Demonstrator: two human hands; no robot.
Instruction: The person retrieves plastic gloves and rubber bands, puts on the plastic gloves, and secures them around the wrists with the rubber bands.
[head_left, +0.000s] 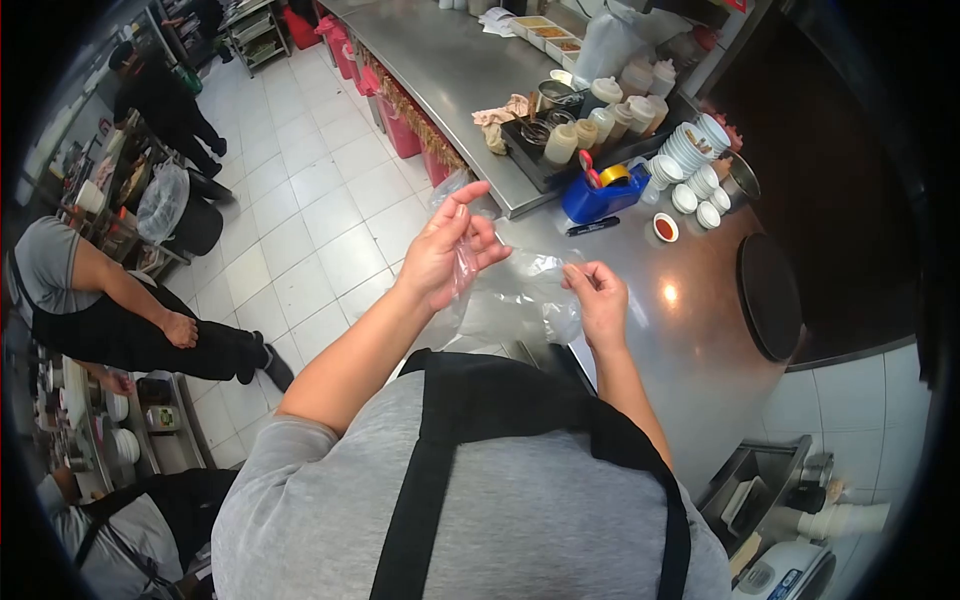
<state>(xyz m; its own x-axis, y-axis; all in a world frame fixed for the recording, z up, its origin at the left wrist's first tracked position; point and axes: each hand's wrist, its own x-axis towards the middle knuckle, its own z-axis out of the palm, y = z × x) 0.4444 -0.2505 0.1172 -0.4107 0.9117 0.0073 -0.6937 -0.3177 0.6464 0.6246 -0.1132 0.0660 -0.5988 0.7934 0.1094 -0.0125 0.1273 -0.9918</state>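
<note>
Clear, thin plastic (535, 267) stretches between my two hands above the front edge of the steel counter. My left hand (452, 250) has its fingers curled, with the plastic bunched against the palm and the index finger pointing out. On the right, my right hand (597, 300) pinches the plastic between thumb and index finger. Beyond it on the counter stand a blue tape dispenser (603, 196) with yellow tape, a black marker (593, 227) and a small white cup of red sauce (665, 228).
A black tray (530, 160), squeeze bottles (562, 143) and stacked white cups (690, 150) stand farther back. A round black plate (768, 297) lies at right. Several people are at left, one person (110, 290) nearby. A black bin (190, 215) stands on the tiled floor.
</note>
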